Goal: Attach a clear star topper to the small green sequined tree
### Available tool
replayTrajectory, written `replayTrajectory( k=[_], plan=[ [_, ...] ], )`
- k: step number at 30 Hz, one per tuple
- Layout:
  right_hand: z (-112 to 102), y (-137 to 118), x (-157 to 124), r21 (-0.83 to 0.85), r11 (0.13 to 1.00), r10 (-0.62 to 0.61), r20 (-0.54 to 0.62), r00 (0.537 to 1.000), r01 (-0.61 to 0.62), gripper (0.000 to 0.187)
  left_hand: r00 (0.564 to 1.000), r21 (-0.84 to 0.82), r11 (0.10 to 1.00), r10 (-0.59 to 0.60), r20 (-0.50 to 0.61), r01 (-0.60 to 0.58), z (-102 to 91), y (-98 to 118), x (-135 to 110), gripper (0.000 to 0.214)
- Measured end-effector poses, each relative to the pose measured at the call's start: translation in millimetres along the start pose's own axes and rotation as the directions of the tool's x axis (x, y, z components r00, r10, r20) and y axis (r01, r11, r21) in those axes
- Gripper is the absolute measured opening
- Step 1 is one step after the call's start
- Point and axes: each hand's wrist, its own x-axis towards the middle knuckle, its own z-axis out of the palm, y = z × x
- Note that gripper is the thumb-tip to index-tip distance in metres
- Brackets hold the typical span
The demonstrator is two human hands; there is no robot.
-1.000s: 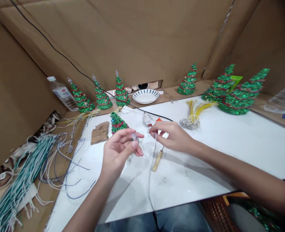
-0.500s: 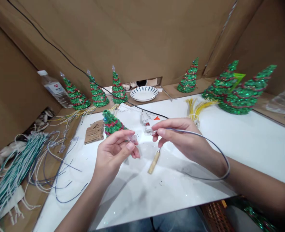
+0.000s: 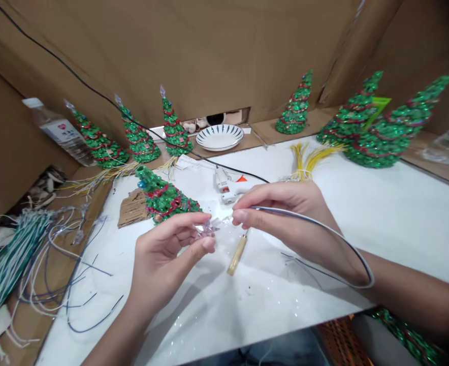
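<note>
Holding pos.: L hand point(image 3: 167, 254) pinched narrow, thumb and fingertips on a clear faceted ornament point(image 3: 204, 230), its pointed end toward the R fingers. R hand point(image 3: 285, 206) pinched, thumb and index on one end of a blue-and-white twin wire point(image 3: 337, 235); a small clear tip point(image 3: 226, 219) projects toward the L fingers — too blurred to identify. Ornament-to-tip contact: cannot tell.

Risks (est.):

1. Slip. Ornament is smooth-looking, held btwn fingertips only; excess thumb pressure could eject it onto the white tabletop point(image 3: 270, 310) under the fingers.

2. Wire drag. Slack loops around the R wrist, loose ends below the R palm; a snag could pull the tip off line.

3. Glue-gun contact. Glue gun point(image 3: 224, 188) lies just beyond the R fingertips — temp. unknown. A forward reach could touch it.

4. Prick. Wooden-handled awl point(image 3: 237, 255) lies btwn hands, shank toward the R fingertips; a lowered hand could meet it.

5. Topple. Green Christmas tree point(image 3: 167, 198) is just beyond the L fingers; a knuckle sweep could tip it.
</note>
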Motion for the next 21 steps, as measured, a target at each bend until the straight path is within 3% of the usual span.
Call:
replayTrajectory(
  k=[7, 21],
  plan=[
    [-0.6, 6.0, 3.5, 0.019, 0.995, 0.096, 0.022, 0.995, -0.096, 0.004, 1.0, -0.018, 1.0, -0.023, -0.004, 0.023, 0.7, 1.9, 2.3, 0.029],
    [0.0, 3.5, 0.7, -0.1, 0.995, 0.019, -0.001, 1.0, -0.019, 0.006, 0.999, 0.02, 0.999, -0.041, -0.001, 0.041, 0.9, 1.3, 0.8, 0.03]
  ],
)
